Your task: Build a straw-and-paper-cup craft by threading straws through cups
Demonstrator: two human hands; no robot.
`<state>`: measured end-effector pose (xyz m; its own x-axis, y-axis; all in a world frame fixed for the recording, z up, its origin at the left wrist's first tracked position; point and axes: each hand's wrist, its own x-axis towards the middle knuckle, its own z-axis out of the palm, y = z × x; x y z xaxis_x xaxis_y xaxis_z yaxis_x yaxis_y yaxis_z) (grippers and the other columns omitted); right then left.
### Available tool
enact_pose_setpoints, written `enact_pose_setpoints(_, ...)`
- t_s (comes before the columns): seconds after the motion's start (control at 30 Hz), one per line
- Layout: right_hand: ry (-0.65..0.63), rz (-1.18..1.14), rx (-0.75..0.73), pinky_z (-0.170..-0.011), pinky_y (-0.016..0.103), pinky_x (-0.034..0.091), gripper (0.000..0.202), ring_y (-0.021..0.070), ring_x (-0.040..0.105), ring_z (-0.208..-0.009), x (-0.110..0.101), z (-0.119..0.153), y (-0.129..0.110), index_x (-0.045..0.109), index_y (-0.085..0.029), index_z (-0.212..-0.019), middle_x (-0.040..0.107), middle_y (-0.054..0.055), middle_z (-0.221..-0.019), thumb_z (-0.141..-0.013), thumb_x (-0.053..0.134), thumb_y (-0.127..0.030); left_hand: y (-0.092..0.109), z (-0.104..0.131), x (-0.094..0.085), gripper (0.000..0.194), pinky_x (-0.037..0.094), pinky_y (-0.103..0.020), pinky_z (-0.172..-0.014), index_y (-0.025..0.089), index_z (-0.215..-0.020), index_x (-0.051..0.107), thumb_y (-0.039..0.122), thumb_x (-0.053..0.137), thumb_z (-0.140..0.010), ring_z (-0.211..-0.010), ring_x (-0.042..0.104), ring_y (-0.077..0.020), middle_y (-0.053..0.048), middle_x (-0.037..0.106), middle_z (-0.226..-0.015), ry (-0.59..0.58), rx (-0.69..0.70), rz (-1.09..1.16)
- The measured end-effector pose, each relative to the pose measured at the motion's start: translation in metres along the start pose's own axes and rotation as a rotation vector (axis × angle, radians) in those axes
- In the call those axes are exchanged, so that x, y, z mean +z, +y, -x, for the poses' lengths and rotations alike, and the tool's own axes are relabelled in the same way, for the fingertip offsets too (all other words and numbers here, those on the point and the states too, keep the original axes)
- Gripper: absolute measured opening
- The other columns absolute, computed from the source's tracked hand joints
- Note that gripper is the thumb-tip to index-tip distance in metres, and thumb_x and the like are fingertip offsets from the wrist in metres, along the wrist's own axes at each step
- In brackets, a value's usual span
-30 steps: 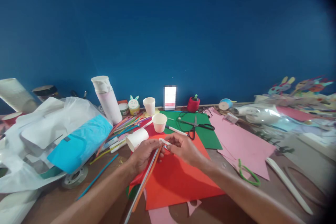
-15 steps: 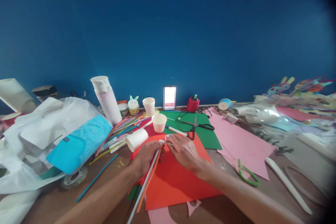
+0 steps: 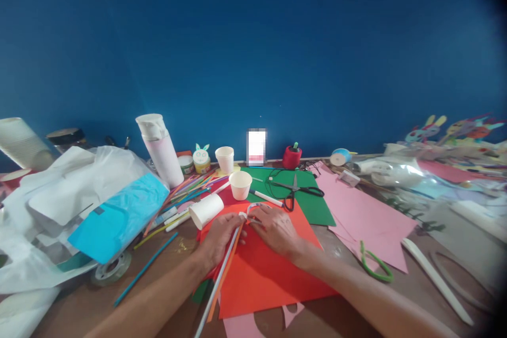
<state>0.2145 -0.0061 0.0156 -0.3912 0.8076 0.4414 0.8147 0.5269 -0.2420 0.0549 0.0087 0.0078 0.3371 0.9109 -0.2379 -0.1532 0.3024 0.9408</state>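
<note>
My left hand point(image 3: 219, 237) is closed, its thumb and fingers pinching the upper ends of a white pipe cleaner point(image 3: 216, 291) and an orange pipe cleaner point(image 3: 225, 273). Both run side by side down toward the near edge. A small white bit point(image 3: 242, 215) shows at the pinched tips. Close beside it, my right hand point(image 3: 277, 231) has its fingers curled on a pale ring point(image 3: 258, 205) that looks like a tape roll, partly hidden by the fingers. Beneath both hands lies an orange-red sheet point(image 3: 273, 285).
Paper cups point(image 3: 240, 186) and a marker point(image 3: 266, 198) stand or lie just beyond the hands. Open scissors point(image 3: 295, 190) rest on a green sheet point(image 3: 317, 211). Pink paper point(image 3: 368, 222) and a green pipe cleaner loop point(image 3: 376, 269) are rightward; a plastic bag point(image 3: 99, 169) fills the left.
My right hand has shifted slightly nearer and to the right, and more of the pale ring shows. The left hand keeps its pinch on the pipe cleaners, nearly in place.
</note>
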Motion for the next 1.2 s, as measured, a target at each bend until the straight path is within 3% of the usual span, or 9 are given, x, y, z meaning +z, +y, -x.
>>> enact_pose_setpoints(0.37, 0.106, -0.107, -0.001, -0.072, 0.026, 0.040, 0.022, 0.0172, 0.056, -0.083, -0.007, -0.002, 0.006, 0.060, -0.020, -0.091, 0.063, 0.006, -0.089, -0.085, 0.044, -0.033, -0.003, -0.002, -0.004, 0.027, 0.042, -0.021, -0.048, 0.012, -0.073, 0.059, 0.038, 0.058, -0.067, -0.051, 0.054, -0.0107, -0.001, 0.060, -0.059, 0.013, 0.006, 0.010)
enact_pose_setpoints(0.5, 0.125, -0.085, 0.074, -0.071, 0.025, 0.038, 0.022, 0.0155, 0.056, -0.079, -0.010, -0.005, 0.027, 0.061, -0.021, -0.090, 0.062, 0.005, -0.082, -0.086, 0.040, -0.028, -0.009, -0.005, -0.009, 0.032, 0.037, -0.020, -0.041, 0.012, -0.074, 0.057, 0.043, 0.056, -0.068, -0.045, 0.054, -0.0102, -0.001, 0.060, -0.059, 0.029, -0.056, -0.043)
enact_pose_setpoints(0.73, 0.186, 0.070, 0.210, -0.068, 0.022, 0.036, 0.022, 0.0130, 0.054, -0.075, -0.007, -0.005, 0.070, 0.062, -0.020, -0.083, 0.060, 0.003, -0.078, -0.085, 0.040, -0.023, -0.009, -0.006, -0.011, 0.030, 0.041, -0.021, -0.047, 0.014, -0.075, 0.056, 0.042, 0.055, -0.069, -0.046, 0.055, -0.0095, 0.000, 0.060, -0.060, 0.018, -0.056, -0.043)
enact_pose_setpoints(1.2, 0.031, 0.366, 0.241, -0.074, 0.027, 0.029, 0.025, 0.0161, 0.049, -0.085, -0.002, -0.001, 0.080, 0.063, -0.025, -0.084, 0.057, 0.004, -0.084, -0.086, 0.040, -0.034, -0.004, -0.001, -0.009, 0.028, 0.039, -0.021, -0.046, 0.013, -0.073, 0.056, 0.042, 0.054, -0.070, -0.048, 0.055, -0.0104, -0.001, 0.059, -0.059, 0.047, -0.087, -0.038)
